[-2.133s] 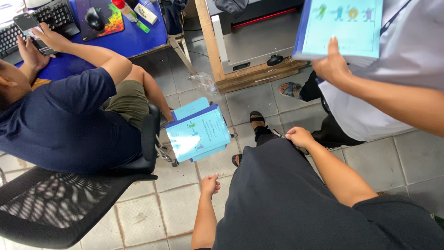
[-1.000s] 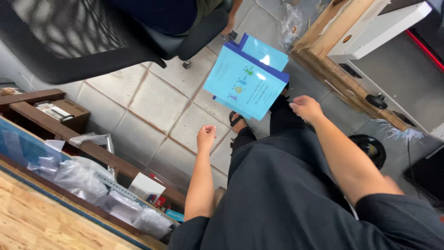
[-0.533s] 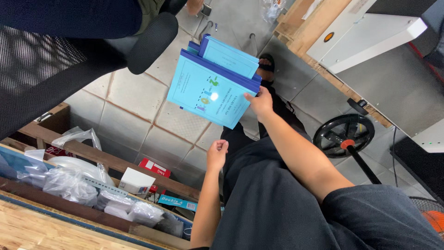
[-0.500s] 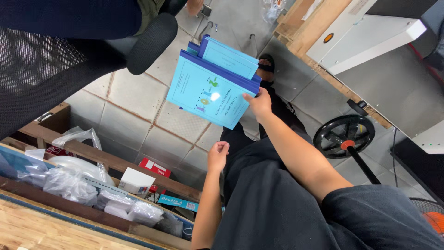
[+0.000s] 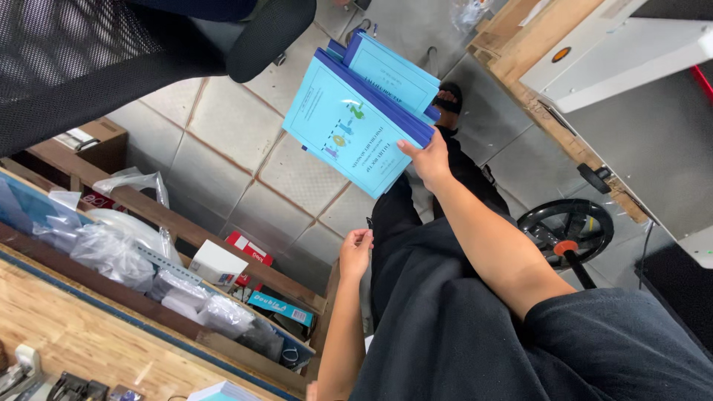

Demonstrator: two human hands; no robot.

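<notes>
Head view, looking down past the person's dark-clad lap. The left hand (image 5: 355, 251) hangs loose beside the thigh, fingers lightly curled and clamped on nothing. The right hand (image 5: 427, 158) is stretched forward, thumb on top and fingers beneath, pinching the near right corner of a stack of blue booklets (image 5: 349, 122). The stack extends up and to the left of that grip, held off the tiled floor (image 5: 223, 141), its long axis running diagonally away from the hand; the right hand is on it, the left well apart and below.

Packages and labels, near to far: left of the left hand, a wooden shelf (image 5: 186, 230) holds a flat teal box (image 5: 280, 307), a white carton (image 5: 217, 263) and a red box (image 5: 249, 247) just behind it, with clear plastic bags (image 5: 111, 249) further left. The top booklet cover is pale blue with small coloured figures and dark print; a second booklet (image 5: 394, 70) lies offset beyond it. Right of the grip, a black wheel (image 5: 566, 229) with an orange hub; beyond, a white panel (image 5: 616, 48) bearing a round orange sticker. A mesh chair (image 5: 89, 59) stands far left.
</notes>
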